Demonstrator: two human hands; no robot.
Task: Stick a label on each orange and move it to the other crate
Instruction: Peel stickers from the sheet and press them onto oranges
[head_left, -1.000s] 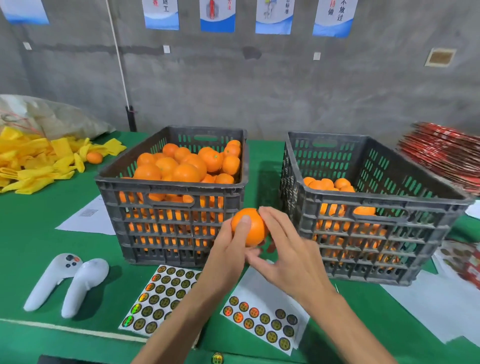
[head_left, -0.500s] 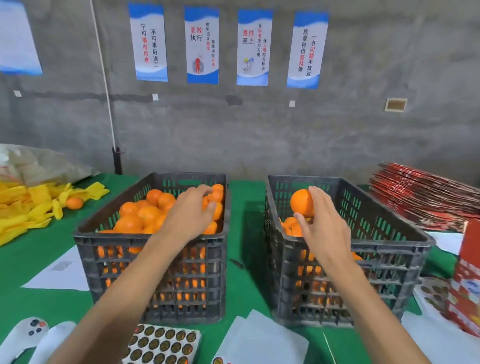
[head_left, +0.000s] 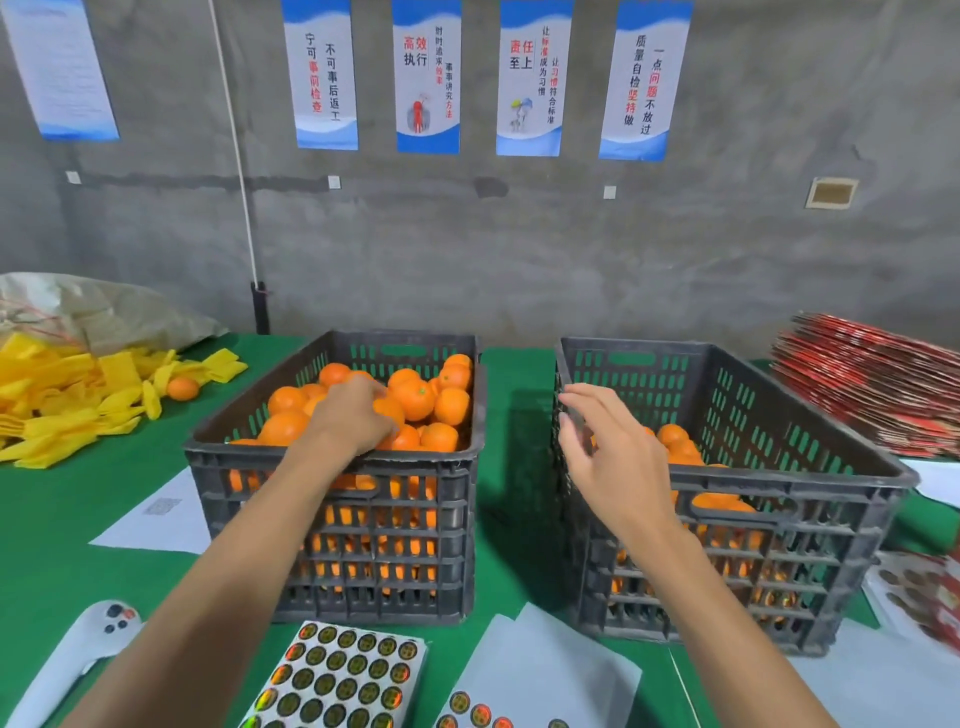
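Left hand (head_left: 353, 415): reaches into the left crate (head_left: 332, 467); grip lies on the piled oranges (head_left: 415, 397); whether the fingers clasp one cannot be told.
Right hand (head_left: 608, 457): fingers apart, holding nothing, above the right crate (head_left: 810, 467) near-left corner.
Right crate: fewer oranges inside.
Sticker sheets (head_left: 337, 675): near tabletop (head_left: 514, 415) edge.

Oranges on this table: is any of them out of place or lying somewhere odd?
Yes, one stray orange lies on the green table among the yellow foam sleeves, left of the full crate. All others sit inside the two crates.
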